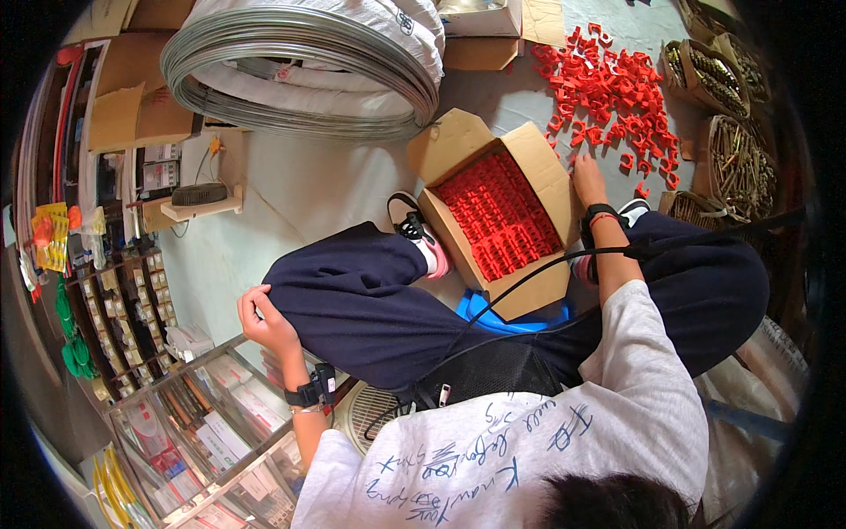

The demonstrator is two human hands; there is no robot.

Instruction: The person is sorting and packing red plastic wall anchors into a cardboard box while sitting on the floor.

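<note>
Between my legs an open cardboard box (pixel 429 231) holds rows of red plastic pipe clips (pixel 499 215), packed closely. Beyond its right side, many more loose red clips (pixel 608 92) lie scattered on the floor. My right hand (pixel 587 177) reaches down at the near left edge of that pile, beside the box's raised flap; its fingertips are at a red clip, and whether they grip it cannot be told. My left hand (pixel 261 317) rests by my left knee with loosely curled fingers and nothing seen in it.
A large coil of metal wire (pixel 304 125) leans against white sacks ahead. Boxes of metal fasteners (pixel 740 165) stand at the right. A glass display case (pixel 198 423) is at the left, near shelves. A blue plastic item (pixel 479 311) lies under the box's near end. A black cable (pixel 562 259) crosses my lap.
</note>
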